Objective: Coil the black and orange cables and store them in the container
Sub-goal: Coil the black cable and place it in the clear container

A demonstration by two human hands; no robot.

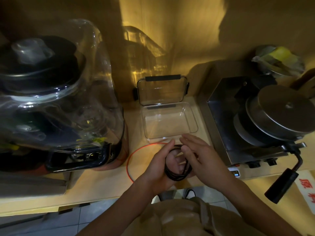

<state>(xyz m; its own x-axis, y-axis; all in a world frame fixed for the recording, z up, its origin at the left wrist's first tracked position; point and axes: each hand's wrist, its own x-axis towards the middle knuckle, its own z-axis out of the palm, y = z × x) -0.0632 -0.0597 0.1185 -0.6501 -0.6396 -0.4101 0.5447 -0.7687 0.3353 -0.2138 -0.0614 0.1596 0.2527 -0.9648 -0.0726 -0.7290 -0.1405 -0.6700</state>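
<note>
Hands together: my left hand (pixel 160 165) grips the black cable (pixel 177 167) coil, my right hand (pixel 202 157), fingers straight, seemingly touching it. Orange cable (pixel 134 156) curves at nine o'clock; clear container (pixel 170 121) sits open at twelve.

A light wooden counter (pixel 105 188) carries a clear container (pixel 170 123), an orange cable (pixel 136 154), a blender (pixel 56 103) at left and a steel appliance (pixel 252 120) at right.
</note>
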